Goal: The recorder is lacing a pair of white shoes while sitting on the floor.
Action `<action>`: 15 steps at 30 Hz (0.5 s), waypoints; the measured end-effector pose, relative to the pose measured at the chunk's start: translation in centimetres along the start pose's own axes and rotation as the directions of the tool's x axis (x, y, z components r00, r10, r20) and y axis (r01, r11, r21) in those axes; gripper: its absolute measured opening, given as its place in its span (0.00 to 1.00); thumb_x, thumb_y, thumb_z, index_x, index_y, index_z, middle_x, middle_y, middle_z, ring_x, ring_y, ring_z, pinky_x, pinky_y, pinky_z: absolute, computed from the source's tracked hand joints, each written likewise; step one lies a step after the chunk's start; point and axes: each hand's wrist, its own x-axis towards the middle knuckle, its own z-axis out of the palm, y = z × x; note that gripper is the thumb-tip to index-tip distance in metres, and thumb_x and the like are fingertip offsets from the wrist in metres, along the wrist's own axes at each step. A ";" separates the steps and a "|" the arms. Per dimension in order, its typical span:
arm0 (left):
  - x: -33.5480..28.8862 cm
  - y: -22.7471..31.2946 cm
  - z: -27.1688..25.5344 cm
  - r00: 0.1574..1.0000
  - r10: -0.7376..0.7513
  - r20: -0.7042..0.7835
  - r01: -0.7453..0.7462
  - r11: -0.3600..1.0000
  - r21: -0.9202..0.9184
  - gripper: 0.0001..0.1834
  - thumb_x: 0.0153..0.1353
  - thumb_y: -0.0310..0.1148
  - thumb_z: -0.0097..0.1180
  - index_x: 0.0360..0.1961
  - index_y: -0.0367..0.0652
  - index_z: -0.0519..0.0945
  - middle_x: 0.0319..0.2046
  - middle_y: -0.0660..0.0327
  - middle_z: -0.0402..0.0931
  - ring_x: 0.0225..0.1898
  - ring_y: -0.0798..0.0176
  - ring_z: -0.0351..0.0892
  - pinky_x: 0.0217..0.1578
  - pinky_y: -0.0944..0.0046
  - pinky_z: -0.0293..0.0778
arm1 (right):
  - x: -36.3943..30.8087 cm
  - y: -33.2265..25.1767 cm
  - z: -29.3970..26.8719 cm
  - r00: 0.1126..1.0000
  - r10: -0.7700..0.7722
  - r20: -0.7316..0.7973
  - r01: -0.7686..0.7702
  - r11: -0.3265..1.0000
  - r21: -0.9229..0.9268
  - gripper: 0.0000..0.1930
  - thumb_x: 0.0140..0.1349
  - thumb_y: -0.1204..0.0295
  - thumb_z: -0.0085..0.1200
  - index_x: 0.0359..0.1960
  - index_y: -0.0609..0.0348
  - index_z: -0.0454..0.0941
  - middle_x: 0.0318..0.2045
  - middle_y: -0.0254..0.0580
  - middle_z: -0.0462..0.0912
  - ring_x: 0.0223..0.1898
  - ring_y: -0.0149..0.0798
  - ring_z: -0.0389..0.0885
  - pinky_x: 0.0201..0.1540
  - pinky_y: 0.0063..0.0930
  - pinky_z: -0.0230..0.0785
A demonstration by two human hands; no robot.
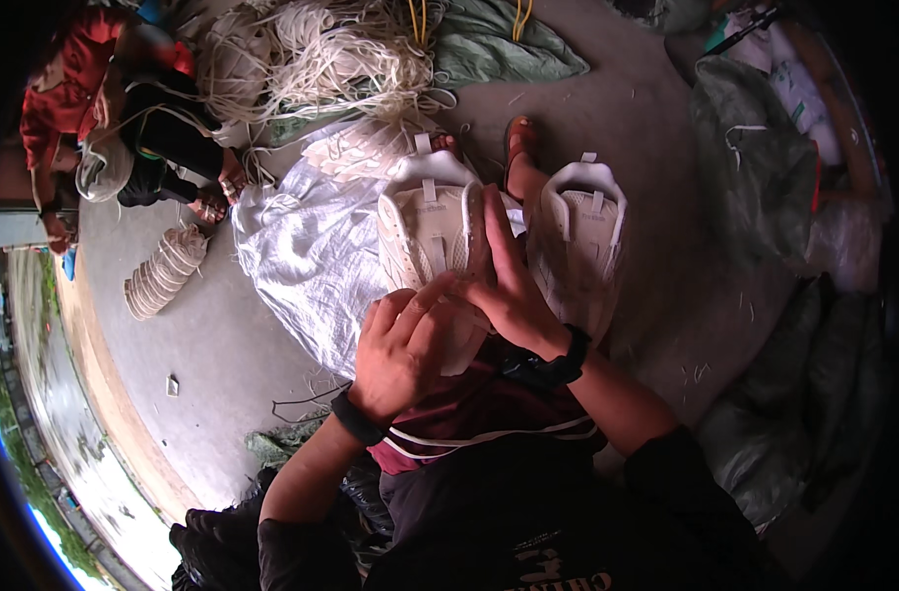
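A cream-white sneaker (429, 212) rests over my lap, its padded collar pointing away from me. My right hand (513, 300) holds its right side, fingers stretched along the edge and thumb across the lower front. Close to that thumb, my left hand (402, 345) is closed, its fingers curled and pressed together over the toe end. Whatever the left fingertips pinch is too small to make out. A second, matching cream sneaker (581, 241) lies just right of my right hand, untouched. No laces can be made out on either shoe.
A heap of white laces (321, 49) lies at the far side beside a green sack (504, 44). A white woven sheet (297, 256) spreads left of the shoes. A bundle of laces (167, 271) sits on the floor. Another person's sleeve (70, 84) shows far left; grey sacks (750, 158) stand right.
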 end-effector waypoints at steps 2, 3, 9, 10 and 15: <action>0.2 0.0 0.2 1.000 -0.001 0.020 0.000 1.000 0.016 0.20 0.48 0.29 0.59 0.44 0.37 0.77 0.63 0.57 0.71 0.48 0.52 0.75 0.49 0.55 0.72 | 0.2 -0.1 -0.3 1.000 0.017 0.017 -0.017 0.999 0.035 0.50 0.58 0.73 0.56 0.76 0.63 0.32 0.77 0.53 0.31 0.78 0.48 0.27 0.76 0.38 0.28; 0.3 -0.1 0.4 1.000 -0.007 0.030 0.006 0.999 0.042 0.20 0.48 0.29 0.59 0.45 0.37 0.76 0.64 0.57 0.70 0.48 0.52 0.75 0.49 0.55 0.72 | 0.3 -0.1 -0.3 1.000 0.019 0.016 -0.019 0.999 0.036 0.50 0.58 0.73 0.56 0.76 0.63 0.32 0.77 0.53 0.31 0.78 0.48 0.27 0.76 0.38 0.28; 2.5 1.2 0.3 0.990 -0.134 0.045 0.132 0.991 0.037 0.16 0.54 0.21 0.54 0.46 0.38 0.76 0.63 0.51 0.69 0.46 0.49 0.75 0.48 0.55 0.72 | 0.5 0.7 -0.6 0.999 0.008 0.031 -0.010 0.997 0.071 0.50 0.56 0.75 0.52 0.76 0.62 0.31 0.77 0.53 0.29 0.78 0.50 0.26 0.76 0.40 0.27; 2.5 1.2 0.4 0.985 -0.168 0.043 0.168 0.986 0.010 0.16 0.54 0.20 0.55 0.45 0.38 0.76 0.64 0.50 0.68 0.45 0.49 0.76 0.47 0.55 0.72 | 0.6 0.5 -0.5 1.000 0.015 0.028 -0.017 0.998 0.057 0.50 0.56 0.76 0.51 0.76 0.61 0.31 0.77 0.53 0.29 0.78 0.50 0.26 0.76 0.40 0.27; 1.6 0.9 0.6 0.993 -0.099 -0.058 0.095 0.994 -0.055 0.17 0.50 0.17 0.57 0.43 0.39 0.75 0.61 0.49 0.72 0.44 0.48 0.77 0.45 0.55 0.73 | 0.6 0.6 -0.8 1.000 0.000 0.016 -0.001 1.000 0.021 0.50 0.54 0.76 0.50 0.76 0.61 0.31 0.77 0.54 0.29 0.78 0.51 0.26 0.76 0.41 0.26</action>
